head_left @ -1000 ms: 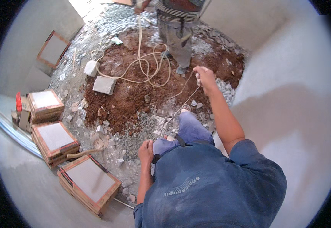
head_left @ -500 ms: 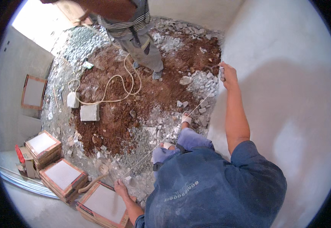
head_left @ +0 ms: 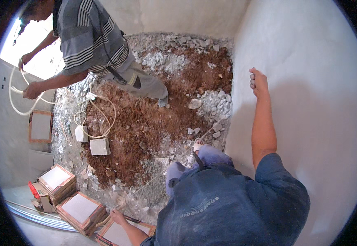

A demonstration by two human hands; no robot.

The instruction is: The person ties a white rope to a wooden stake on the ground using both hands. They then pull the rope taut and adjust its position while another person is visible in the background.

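Note:
A thin pale string (head_left: 149, 183) runs diagonally across the rubble in front of my body, its two ends pointing toward my hands. My left hand (head_left: 117, 217) is closed on one end, low over a tile box stack and beside a curved tan handle (head_left: 103, 222). Out to the right, my right hand (head_left: 259, 80) is raised in a fist before the plastered wall (head_left: 310, 61), its arm stretched out. The string fades from sight before reaching that fist, but its line leads there. My sandalled foot (head_left: 197, 145) stands on the rubble.
At left a co-worker (head_left: 92, 41) holds a looped pale hose (head_left: 14, 100) in both hands. White blocks (head_left: 100, 146) lie on reddish soil (head_left: 133, 123). Broken stones (head_left: 217, 106) heap by the wall. Stacked tile boxes (head_left: 82, 211) and long pipes (head_left: 39, 215) line the lower left.
The co-worker has come further into view at left, lifting loops of the hose. My view has shifted; my right hand appears slightly further right, and my left hand lower and further left.

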